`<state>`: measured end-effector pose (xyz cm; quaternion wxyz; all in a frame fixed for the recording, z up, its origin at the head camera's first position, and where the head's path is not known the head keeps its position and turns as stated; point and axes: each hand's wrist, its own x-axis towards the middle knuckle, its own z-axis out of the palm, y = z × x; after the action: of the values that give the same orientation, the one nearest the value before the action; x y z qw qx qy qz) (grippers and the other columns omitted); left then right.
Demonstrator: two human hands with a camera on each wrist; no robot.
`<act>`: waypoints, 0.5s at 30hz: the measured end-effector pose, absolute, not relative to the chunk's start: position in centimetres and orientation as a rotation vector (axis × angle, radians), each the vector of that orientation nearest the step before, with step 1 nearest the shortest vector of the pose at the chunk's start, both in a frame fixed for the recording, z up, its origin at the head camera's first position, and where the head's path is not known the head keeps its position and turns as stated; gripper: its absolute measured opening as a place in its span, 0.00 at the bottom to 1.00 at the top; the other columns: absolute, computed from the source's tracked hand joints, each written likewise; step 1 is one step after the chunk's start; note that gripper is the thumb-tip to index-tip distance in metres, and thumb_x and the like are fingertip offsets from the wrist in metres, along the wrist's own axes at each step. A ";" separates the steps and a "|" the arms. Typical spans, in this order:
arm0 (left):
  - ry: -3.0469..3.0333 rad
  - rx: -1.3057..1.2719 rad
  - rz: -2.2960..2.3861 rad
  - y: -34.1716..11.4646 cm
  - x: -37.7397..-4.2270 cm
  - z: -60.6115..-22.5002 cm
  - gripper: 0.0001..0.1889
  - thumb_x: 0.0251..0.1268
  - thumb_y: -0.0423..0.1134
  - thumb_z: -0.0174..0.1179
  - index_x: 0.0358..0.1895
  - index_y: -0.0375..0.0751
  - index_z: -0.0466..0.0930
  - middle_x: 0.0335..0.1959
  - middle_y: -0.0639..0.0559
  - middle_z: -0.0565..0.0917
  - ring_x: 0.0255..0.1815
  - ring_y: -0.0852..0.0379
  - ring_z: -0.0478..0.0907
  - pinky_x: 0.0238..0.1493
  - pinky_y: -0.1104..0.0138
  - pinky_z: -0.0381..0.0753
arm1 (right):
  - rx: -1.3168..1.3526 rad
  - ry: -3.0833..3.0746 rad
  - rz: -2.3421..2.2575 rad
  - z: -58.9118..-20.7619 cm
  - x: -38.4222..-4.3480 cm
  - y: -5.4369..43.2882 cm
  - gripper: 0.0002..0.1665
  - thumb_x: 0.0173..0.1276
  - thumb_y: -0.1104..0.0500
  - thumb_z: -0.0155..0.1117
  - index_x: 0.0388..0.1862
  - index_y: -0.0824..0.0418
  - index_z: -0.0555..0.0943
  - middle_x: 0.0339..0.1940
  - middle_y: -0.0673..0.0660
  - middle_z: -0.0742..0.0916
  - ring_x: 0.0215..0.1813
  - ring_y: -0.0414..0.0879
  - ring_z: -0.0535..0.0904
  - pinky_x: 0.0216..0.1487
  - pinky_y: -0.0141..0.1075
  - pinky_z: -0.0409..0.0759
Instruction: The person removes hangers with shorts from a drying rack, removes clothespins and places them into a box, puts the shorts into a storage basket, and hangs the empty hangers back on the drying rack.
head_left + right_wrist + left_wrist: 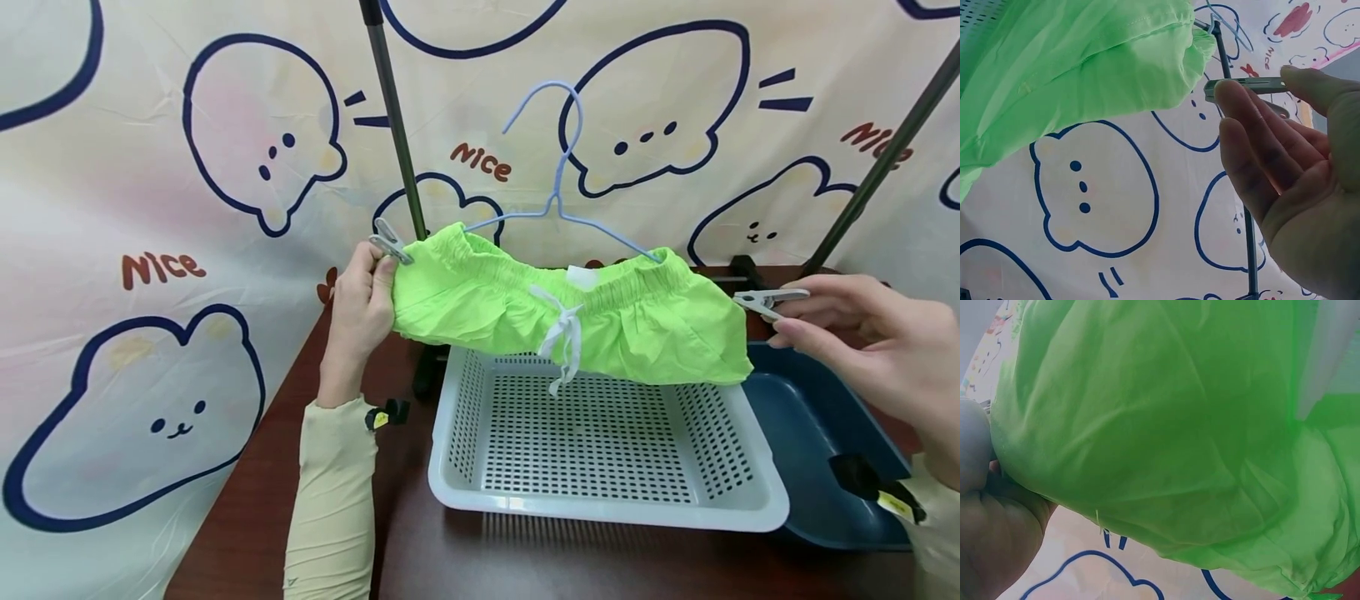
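Note:
Bright green shorts (480, 300) with a white drawstring hang on a light blue wire hanger (557, 171), above a basket. My left hand (360, 304) grips the shorts at their left end, thumb and fingers on the fabric. A grey clothespin (390, 240) sits at that corner, by the fingertips. In the left wrist view the green cloth fills most of the picture beside the hand. My right hand (862, 333) pinches a second grey clothespin (1247, 85) by its handles, its tip right beside the shorts' right end.
Below the shorts stands a light grey perforated basket (600, 512) on a dark brown table (450, 567). A dark blue tub (825, 467) sits to its right. Upright poles (397, 125) rise behind at left and right, in front of a printed cloth backdrop (247, 392).

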<state>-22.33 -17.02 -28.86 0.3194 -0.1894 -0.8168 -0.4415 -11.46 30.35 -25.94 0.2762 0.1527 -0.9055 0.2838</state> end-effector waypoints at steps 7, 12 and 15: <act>-2.154 -0.495 -1.171 -17.0 -22.4 -29.0 0.11 0.77 0.36 0.47 0.40 0.28 0.70 0.26 0.45 0.67 0.23 0.59 0.62 0.26 0.72 0.62 | 0.449 -2.457 0.721 -26.6 -11.6 30.9 0.29 0.55 0.71 0.74 0.56 0.66 0.77 0.36 0.16 0.75 0.37 0.08 0.70 0.35 0.11 0.70; -2.158 -0.472 -1.166 -17.0 -22.4 -29.1 0.10 0.77 0.36 0.48 0.40 0.29 0.70 0.26 0.45 0.68 0.23 0.59 0.62 0.26 0.73 0.62 | 0.475 -2.462 0.714 -26.8 -11.9 31.2 0.30 0.54 0.74 0.73 0.57 0.67 0.76 0.39 0.16 0.74 0.38 0.07 0.71 0.39 0.09 0.68; -2.161 -0.479 -1.165 -17.0 -22.4 -29.0 0.11 0.77 0.36 0.48 0.40 0.28 0.70 0.26 0.45 0.68 0.23 0.58 0.63 0.26 0.72 0.63 | 0.468 -2.460 0.721 -27.0 -12.1 31.4 0.31 0.53 0.76 0.72 0.57 0.68 0.75 0.39 0.19 0.77 0.38 0.07 0.71 0.39 0.09 0.68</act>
<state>-22.37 -17.00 -29.01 0.3147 -0.1817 -0.8201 -0.4420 -12.05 31.42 -27.05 0.2648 0.1732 -0.9103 0.2670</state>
